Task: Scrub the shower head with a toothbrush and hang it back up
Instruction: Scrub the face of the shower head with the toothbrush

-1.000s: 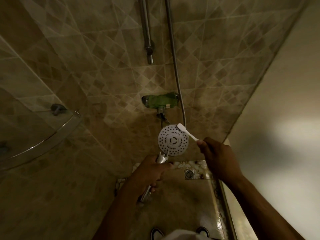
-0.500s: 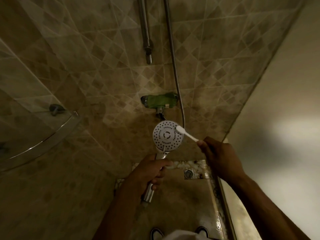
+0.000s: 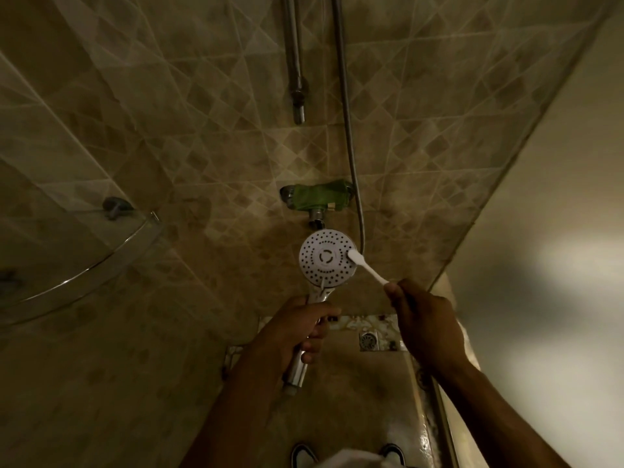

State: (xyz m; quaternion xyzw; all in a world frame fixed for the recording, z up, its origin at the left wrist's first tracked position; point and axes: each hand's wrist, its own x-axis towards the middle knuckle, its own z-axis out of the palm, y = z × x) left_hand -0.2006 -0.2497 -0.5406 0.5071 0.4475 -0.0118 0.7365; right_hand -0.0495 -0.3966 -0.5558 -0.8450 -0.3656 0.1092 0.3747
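Observation:
The round white shower head (image 3: 322, 261) faces me, dotted with nozzle holes, on a chrome handle. My left hand (image 3: 297, 331) is closed around that handle below the head. My right hand (image 3: 427, 324) grips the end of a white toothbrush (image 3: 368, 266). Its bristle end rests on the right side of the shower face. The metal hose (image 3: 347, 130) runs up the tiled wall from behind the head.
A chrome rail (image 3: 295, 62) hangs on the wall above. The mixer tap (image 3: 319, 197) is wrapped in green cloth. A curved glass corner shelf (image 3: 101, 261) juts out at left. A floor drain (image 3: 368, 340) lies below, a plain wall at right, and my shoes (image 3: 304, 456) at the bottom.
The shower head has shifted slightly up and left in my left hand. The toothbrush tip moved from the head's upper right edge onto the right part of its face.

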